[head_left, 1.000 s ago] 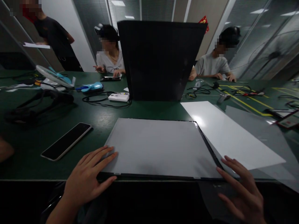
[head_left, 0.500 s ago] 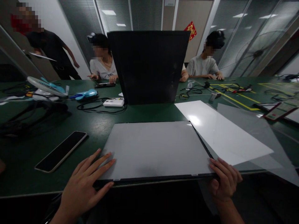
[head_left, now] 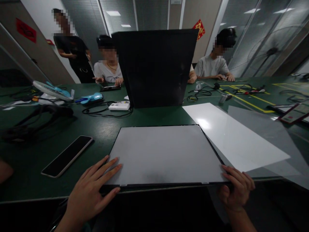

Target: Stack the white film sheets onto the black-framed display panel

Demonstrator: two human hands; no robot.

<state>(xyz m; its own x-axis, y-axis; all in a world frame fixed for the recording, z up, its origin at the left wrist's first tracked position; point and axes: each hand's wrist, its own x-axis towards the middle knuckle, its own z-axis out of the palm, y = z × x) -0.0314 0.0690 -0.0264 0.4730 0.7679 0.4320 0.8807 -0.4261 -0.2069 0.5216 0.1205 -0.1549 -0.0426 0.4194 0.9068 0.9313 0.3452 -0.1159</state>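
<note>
A flat white panel in a thin black frame [head_left: 164,154], which looks like a display backlight, lies at the table's front edge. My left hand [head_left: 91,185] rests on its left front corner, fingers spread over the white surface and thumb stretched along the front edge. At the right front corner my right hand [head_left: 238,187] grips the panel, fingers over the edge and thumb lower down. Beside it on the right lie a glossy white sheet [head_left: 236,138] and a greyish translucent sheet [head_left: 263,125], partly under the white one.
A large black panel [head_left: 156,67] stands upright behind the work. To the left are a phone [head_left: 67,156], a black strap-like item [head_left: 41,119] and a white box with cable [head_left: 119,105]. Several people sit or stand across the green table [head_left: 154,115].
The view has shifted slightly, moving the table things a little to the right. Both hands keep their places on the panel. The standing person at the back left has moved right and turned.
</note>
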